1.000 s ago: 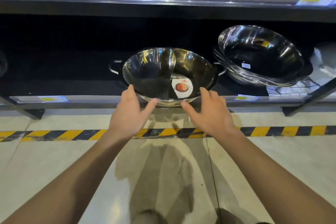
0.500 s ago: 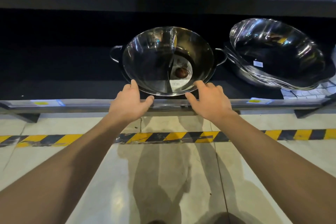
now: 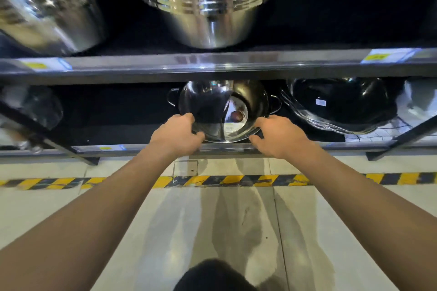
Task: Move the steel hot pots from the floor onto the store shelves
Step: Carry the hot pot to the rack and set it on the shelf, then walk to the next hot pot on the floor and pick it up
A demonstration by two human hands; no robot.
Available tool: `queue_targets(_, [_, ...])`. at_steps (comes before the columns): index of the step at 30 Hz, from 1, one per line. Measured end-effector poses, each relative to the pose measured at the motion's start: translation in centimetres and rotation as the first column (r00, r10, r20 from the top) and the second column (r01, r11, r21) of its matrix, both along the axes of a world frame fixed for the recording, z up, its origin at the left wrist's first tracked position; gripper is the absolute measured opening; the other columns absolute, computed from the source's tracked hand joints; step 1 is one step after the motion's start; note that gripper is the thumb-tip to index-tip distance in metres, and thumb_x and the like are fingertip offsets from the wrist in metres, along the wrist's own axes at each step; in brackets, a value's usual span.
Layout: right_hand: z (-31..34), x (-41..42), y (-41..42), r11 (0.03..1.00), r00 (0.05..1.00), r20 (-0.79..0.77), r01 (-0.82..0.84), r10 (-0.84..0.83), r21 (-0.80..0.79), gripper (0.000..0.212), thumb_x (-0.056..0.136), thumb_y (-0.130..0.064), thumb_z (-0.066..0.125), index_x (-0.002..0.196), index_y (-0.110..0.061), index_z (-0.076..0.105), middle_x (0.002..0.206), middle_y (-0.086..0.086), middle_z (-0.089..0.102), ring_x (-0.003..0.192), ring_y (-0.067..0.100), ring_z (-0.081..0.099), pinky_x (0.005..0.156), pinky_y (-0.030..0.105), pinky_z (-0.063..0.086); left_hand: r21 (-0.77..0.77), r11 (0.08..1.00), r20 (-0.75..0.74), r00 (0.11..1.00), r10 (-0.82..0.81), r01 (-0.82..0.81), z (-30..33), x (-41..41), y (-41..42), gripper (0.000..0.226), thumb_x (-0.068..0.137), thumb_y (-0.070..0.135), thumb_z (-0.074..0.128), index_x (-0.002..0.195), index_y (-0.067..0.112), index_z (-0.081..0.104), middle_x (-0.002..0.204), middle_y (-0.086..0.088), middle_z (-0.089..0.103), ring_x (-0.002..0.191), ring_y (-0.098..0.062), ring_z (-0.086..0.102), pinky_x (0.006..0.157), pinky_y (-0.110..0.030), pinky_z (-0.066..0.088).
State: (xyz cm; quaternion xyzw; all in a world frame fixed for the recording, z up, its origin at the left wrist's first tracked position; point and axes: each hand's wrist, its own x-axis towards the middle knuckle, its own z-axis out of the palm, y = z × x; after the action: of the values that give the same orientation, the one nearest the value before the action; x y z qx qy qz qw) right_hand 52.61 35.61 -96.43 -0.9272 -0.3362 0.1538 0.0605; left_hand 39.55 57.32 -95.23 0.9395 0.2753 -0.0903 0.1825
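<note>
A divided steel hot pot (image 3: 212,106) with two side handles and a paper label inside rests tilted on the bottom shelf (image 3: 142,147), just behind its front rail. My left hand (image 3: 176,134) grips the pot's near-left rim, fingers over the edge and thumb under it. My right hand (image 3: 277,134) holds the near-right rim the same way. The upper shelf's rail hides the pot's far edge.
A stack of steel woks (image 3: 340,106) lies right of the pot on the same shelf. Large steel pots (image 3: 205,4) stand on the upper shelf (image 3: 212,64). A yellow-black tape line (image 3: 236,181) crosses the floor. Glassware (image 3: 35,111) sits at the far left.
The pot has slid farther back onto the bottom shelf, and both hands have closed on its near rim. The view has tipped upward, bringing the upper shelf and its pots into sight.
</note>
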Motion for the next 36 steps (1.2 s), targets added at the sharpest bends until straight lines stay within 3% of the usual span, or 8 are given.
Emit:
queue_targets(8, [22.6, -4.1, -3.3, 0.996, 0.998, 0.001, -0.066, 0.066, -0.053, 0.043, 0.094, -0.048, 0.053, 0.128, -0.020, 0.057, 0.109, 0.005, 0.062, 0.103, 0.033, 0.059, 0.078, 0.042, 0.053, 0.005, 0.998, -0.068, 0.995, -0.070, 0.070, 22.8, -3.2, -3.2, 0.049, 0.091, 0.050, 0.056, 0.129, 0.020, 0.051, 0.118, -0.005, 0.058, 0.100, -0.027, 0.059, 0.084, -0.045, 0.053])
queue_targets(12, [39.1, -6.9, -6.3, 0.992, 0.994, 0.033, -0.101, 0.104, -0.069, 0.037, 0.096, -0.048, 0.052, 0.117, -0.019, 0.058, 0.108, 0.007, 0.065, 0.097, 0.030, 0.060, 0.071, 0.039, 0.050, 0.037, 0.994, -0.045, 0.993, -0.105, 0.106, 38.9, -6.1, -5.8, 0.039, 0.089, 0.048, 0.056, 0.116, 0.020, 0.054, 0.118, -0.009, 0.059, 0.104, -0.031, 0.059, 0.087, -0.045, 0.052])
queue_targets(15, [50.9, -8.8, -8.4, 0.994, 0.994, 0.055, -0.095, 0.098, -0.052, 0.033, 0.095, -0.047, 0.053, 0.111, -0.018, 0.059, 0.105, 0.006, 0.064, 0.093, 0.030, 0.061, 0.073, 0.040, 0.053, 0.061, 0.991, -0.034, 0.992, -0.120, 0.122, 50.3, -8.4, -7.5, 0.044, 0.089, 0.044, 0.058, 0.122, 0.015, 0.059, 0.125, -0.010, 0.062, 0.113, -0.032, 0.060, 0.094, -0.045, 0.051])
queue_targets(19, [64.8, -11.8, -11.1, 0.996, 0.989, 0.119, -0.092, 0.092, -0.006, 0.038, 0.096, -0.048, 0.053, 0.116, -0.017, 0.061, 0.103, 0.004, 0.066, 0.093, 0.028, 0.062, 0.074, 0.040, 0.055, 0.075, 0.988, 0.013, 0.991, -0.134, 0.133, 63.5, -11.5, -9.6, 0.037, 0.089, 0.042, 0.056, 0.112, 0.013, 0.062, 0.112, -0.007, 0.067, 0.103, -0.030, 0.062, 0.089, -0.043, 0.052])
queue_targets(22, [73.0, -13.6, -12.6, 0.996, 0.979, 0.183, -0.091, 0.085, 0.021, 0.035, 0.093, -0.048, 0.053, 0.111, -0.018, 0.062, 0.103, 0.004, 0.065, 0.092, 0.026, 0.061, 0.069, 0.037, 0.050, 0.090, 0.989, 0.057, 0.990, -0.126, 0.120, 71.7, -13.3, -11.1, 0.044, 0.085, 0.045, 0.057, 0.119, 0.018, 0.059, 0.118, -0.005, 0.063, 0.106, -0.029, 0.061, 0.092, -0.044, 0.052])
queue_targets(27, [83.0, -15.9, -13.4, 0.987, 0.942, 0.333, -0.092, 0.045, 0.128, 0.034, 0.092, -0.047, 0.053, 0.109, -0.019, 0.063, 0.100, 0.001, 0.067, 0.094, 0.026, 0.062, 0.069, 0.038, 0.049, 0.189, 0.970, 0.207, 0.960, -0.191, 0.152, 81.9, -14.2, -12.2, 0.038, 0.081, 0.046, 0.055, 0.108, 0.020, 0.062, 0.111, -0.003, 0.068, 0.098, -0.028, 0.063, 0.087, -0.043, 0.054])
queue_targets(32, [88.5, -18.5, -13.8, 0.983, 0.869, 0.494, -0.075, -0.018, 0.169, 0.037, 0.094, -0.050, 0.053, 0.115, -0.021, 0.060, 0.099, 0.001, 0.064, 0.096, 0.026, 0.059, 0.068, 0.038, 0.049, 0.300, 0.930, 0.257, 0.921, -0.294, 0.213, 87.8, -15.2, -12.2, 0.044, 0.087, 0.049, 0.053, 0.123, 0.025, 0.055, 0.125, -0.002, 0.059, 0.106, -0.026, 0.060, 0.090, -0.045, 0.052])
queue_targets(36, [89.4, -21.1, -13.7, 0.980, 0.797, 0.596, -0.027, -0.097, 0.196, 0.051, 0.094, -0.057, 0.047, 0.133, -0.026, 0.054, 0.122, 0.001, 0.062, 0.111, 0.030, 0.054, 0.085, 0.044, 0.052, 0.426, 0.871, 0.311, 0.864, -0.397, 0.246, 87.9, -15.9, -12.2, 0.051, 0.088, 0.055, 0.047, 0.132, 0.028, 0.048, 0.129, -0.001, 0.054, 0.106, -0.026, 0.058, 0.088, -0.046, 0.050])
